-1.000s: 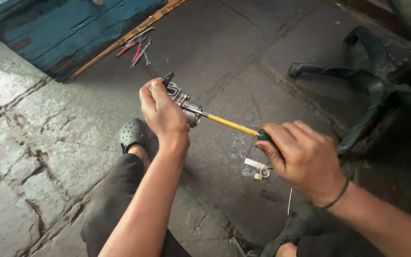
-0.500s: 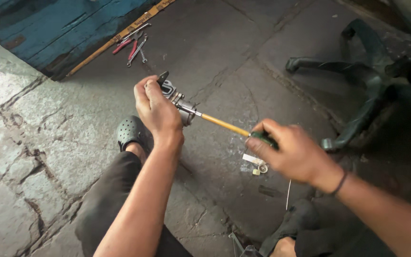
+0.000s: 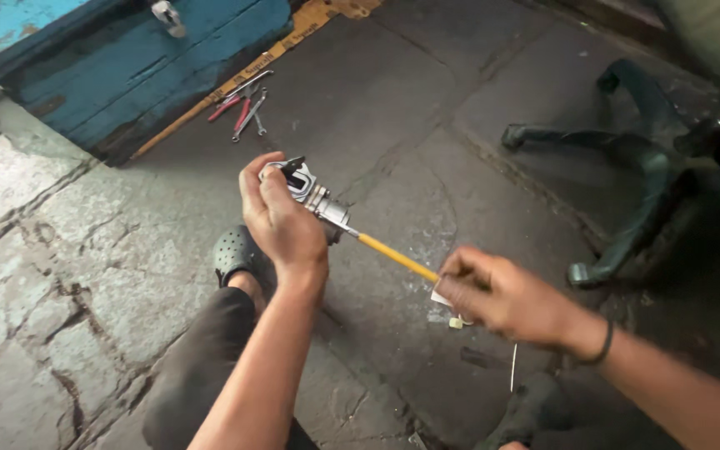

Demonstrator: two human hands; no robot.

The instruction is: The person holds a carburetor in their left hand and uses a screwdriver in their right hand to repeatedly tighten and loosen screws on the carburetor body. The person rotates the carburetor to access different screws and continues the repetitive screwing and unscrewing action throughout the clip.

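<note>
Between both hands, left hand [image 3: 281,218] grasps metal part [image 3: 310,190]; right hand [image 3: 502,296] grasps screwdriver [image 3: 393,257].

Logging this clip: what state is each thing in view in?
left hand: closed around the metal part, held off the floor
right hand: closed on the screwdriver handle
screwdriver: yellow shaft, tip at the metal part
pliers: lying on the floor
chair base: lying on the floor

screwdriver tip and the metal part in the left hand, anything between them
Nothing visible does. The screwdriver runs straight from the right hand to the metal part in the left hand, its yellow shaft bare all the way; the tip already meets the part.
</note>
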